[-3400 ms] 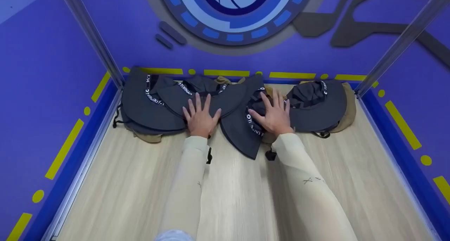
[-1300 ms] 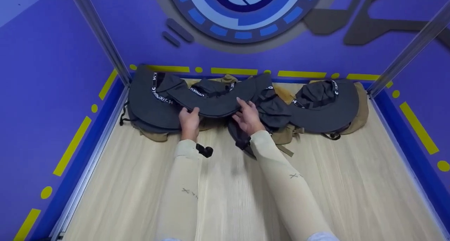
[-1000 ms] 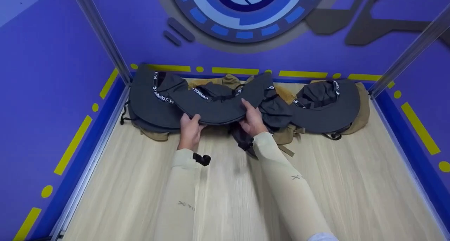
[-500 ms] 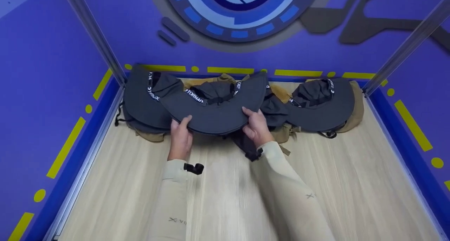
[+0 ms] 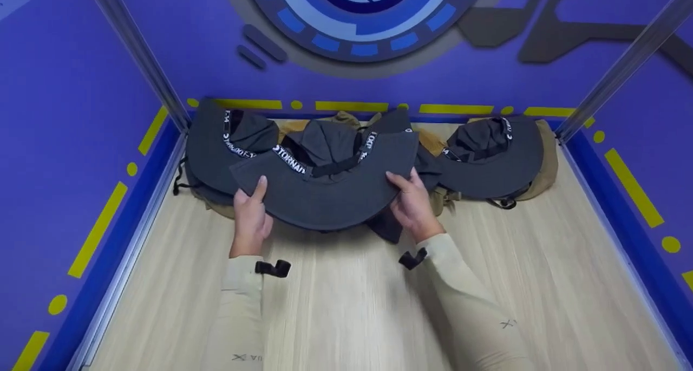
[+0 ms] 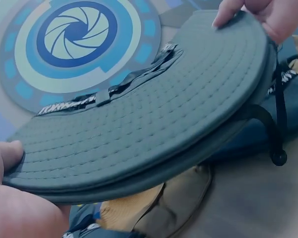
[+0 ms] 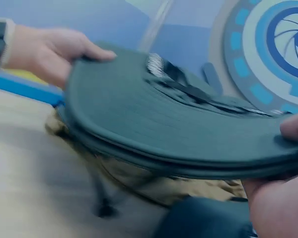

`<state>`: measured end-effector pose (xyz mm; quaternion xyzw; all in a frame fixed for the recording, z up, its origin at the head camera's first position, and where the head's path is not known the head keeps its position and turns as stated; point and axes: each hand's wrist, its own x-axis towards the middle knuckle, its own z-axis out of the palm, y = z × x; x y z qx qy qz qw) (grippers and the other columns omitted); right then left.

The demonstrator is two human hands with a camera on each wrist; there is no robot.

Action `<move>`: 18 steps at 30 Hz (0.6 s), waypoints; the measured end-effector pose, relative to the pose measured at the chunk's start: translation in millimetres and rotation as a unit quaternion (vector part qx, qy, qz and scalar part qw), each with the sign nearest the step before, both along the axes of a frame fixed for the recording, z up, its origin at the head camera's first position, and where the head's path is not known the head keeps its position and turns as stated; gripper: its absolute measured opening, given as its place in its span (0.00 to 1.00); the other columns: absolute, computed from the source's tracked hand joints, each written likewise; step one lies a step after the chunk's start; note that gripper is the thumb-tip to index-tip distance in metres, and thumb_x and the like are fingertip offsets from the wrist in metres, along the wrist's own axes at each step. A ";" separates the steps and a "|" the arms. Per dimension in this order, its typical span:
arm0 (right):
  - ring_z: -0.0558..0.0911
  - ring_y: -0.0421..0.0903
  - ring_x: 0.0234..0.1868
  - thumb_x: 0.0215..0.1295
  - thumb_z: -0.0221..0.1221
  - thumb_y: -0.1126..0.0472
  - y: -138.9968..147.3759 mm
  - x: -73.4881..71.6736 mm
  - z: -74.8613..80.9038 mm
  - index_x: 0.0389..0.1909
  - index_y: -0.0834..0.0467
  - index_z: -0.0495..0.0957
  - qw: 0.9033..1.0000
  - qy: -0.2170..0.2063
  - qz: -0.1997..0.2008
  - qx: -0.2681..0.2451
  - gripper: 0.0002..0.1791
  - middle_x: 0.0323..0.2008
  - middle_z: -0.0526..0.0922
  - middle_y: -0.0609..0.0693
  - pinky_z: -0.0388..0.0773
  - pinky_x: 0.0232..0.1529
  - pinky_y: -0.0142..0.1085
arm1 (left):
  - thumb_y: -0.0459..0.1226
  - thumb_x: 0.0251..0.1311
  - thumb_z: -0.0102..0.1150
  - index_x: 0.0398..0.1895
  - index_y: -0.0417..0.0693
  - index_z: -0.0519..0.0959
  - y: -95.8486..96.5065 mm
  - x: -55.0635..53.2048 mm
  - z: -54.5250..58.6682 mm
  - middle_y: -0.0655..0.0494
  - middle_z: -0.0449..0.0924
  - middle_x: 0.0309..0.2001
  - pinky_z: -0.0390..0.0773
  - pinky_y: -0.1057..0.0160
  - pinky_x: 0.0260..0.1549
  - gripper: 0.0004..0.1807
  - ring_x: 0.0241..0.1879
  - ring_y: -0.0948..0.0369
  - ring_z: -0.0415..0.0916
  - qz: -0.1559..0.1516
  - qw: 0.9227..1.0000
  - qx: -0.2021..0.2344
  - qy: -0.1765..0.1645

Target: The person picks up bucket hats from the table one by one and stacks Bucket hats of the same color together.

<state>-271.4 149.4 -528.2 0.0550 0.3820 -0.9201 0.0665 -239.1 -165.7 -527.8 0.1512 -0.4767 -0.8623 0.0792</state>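
Observation:
A dark grey wide-brimmed sun hat (image 5: 325,200), its lettered band showing at the inner edge, is held between both hands. My left hand (image 5: 252,222) grips the brim's left side, thumb on top and fingers underneath. On the right side my right hand (image 5: 414,206) pinches the brim the same way. Layered edges show along the brim (image 7: 139,134) in the right wrist view; whether this is one hat or two stacked, I cannot tell. The brim (image 6: 139,124) is tilted and raised above the other hats in the left wrist view.
More dark grey hats with tan cloth lie along the back wall: one hat (image 5: 208,157) at left, another hat (image 5: 498,162) at right, partly overlapped ones between. Blue panels with metal corner posts (image 5: 138,57) enclose the wood-grain tabletop (image 5: 335,306) on three sides.
From lying flat on the hats, both hands have moved to the middle hat's brim and taken hold. They have lifted it and drawn it towards me, moving farther apart along the brim.

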 end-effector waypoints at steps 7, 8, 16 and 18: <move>0.88 0.46 0.48 0.76 0.58 0.63 18.9 -12.4 17.6 0.65 0.58 0.70 0.995 -0.016 0.070 0.064 0.20 0.50 0.87 0.53 0.86 0.50 0.40 | 0.31 0.74 0.54 0.81 0.48 0.52 -22.3 14.5 9.4 0.49 0.61 0.77 0.67 0.62 0.72 0.36 0.76 0.56 0.62 -0.006 0.998 -0.020 0.051; 0.88 0.46 0.48 0.75 0.59 0.62 19.2 -13.1 21.8 0.63 0.59 0.71 0.994 -0.015 0.077 0.079 0.20 0.49 0.87 0.53 0.86 0.49 0.40 | 0.29 0.73 0.54 0.80 0.47 0.53 -24.7 15.2 12.7 0.49 0.63 0.76 0.68 0.62 0.71 0.36 0.75 0.57 0.64 -0.002 0.998 -0.019 0.058; 0.87 0.45 0.45 0.72 0.62 0.62 4.3 -1.0 46.2 0.55 0.58 0.75 0.987 0.048 0.065 0.139 0.14 0.46 0.86 0.52 0.85 0.47 0.39 | 0.30 0.69 0.60 0.64 0.42 0.70 -48.4 13.9 39.1 0.53 0.80 0.56 0.79 0.64 0.60 0.22 0.56 0.61 0.81 0.051 0.993 -0.057 0.094; 0.87 0.45 0.43 0.70 0.64 0.64 -2.3 7.1 40.3 0.53 0.60 0.76 0.984 0.056 0.057 0.161 0.14 0.45 0.86 0.52 0.85 0.45 0.38 | 0.31 0.69 0.61 0.62 0.40 0.72 -56.5 16.1 38.1 0.54 0.82 0.53 0.80 0.65 0.59 0.20 0.54 0.61 0.82 0.067 0.990 -0.065 0.104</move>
